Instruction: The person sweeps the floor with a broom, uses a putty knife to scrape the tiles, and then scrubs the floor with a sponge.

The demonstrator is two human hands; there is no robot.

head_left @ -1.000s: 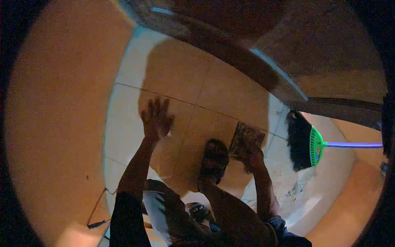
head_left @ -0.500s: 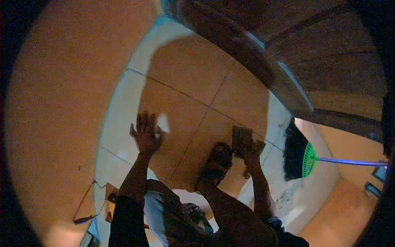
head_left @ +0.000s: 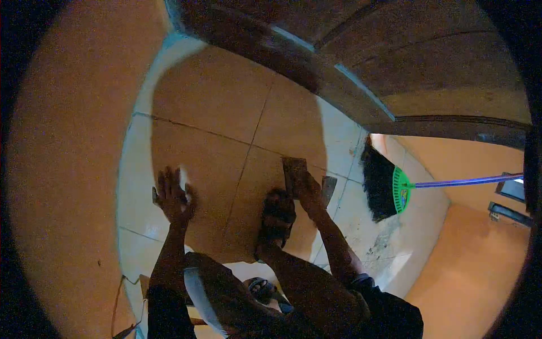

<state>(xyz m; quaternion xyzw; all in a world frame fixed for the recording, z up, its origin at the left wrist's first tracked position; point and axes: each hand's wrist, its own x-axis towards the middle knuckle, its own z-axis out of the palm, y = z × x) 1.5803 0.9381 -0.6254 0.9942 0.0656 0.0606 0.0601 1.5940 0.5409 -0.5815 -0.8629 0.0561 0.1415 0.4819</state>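
Observation:
My left hand [head_left: 174,200] is open, its fingers spread, low over or resting on the tiled floor [head_left: 197,164]; contact cannot be made out. My right hand [head_left: 310,195] is closed on a dark, flat rectangular piece [head_left: 294,172], held at or just above the tiles; its kind is too dim to tell. To the right of that hand shows a small dark patch [head_left: 329,189], either part of the piece or a shadow. My sandalled foot [head_left: 278,214] stands between the hands, closer to the right one.
A broom with a green head [head_left: 402,191], black bristles and a purple handle [head_left: 457,183] lies at the right. A dark wooden door [head_left: 361,68] spans the top. An orange wall [head_left: 68,158] rises at the left. My other foot [head_left: 262,289] is lower down.
The view has shifted, moving the floor, door and broom leftward in it. My right hand has turned, with its fingers now over the flat piece. My left hand stays spread.

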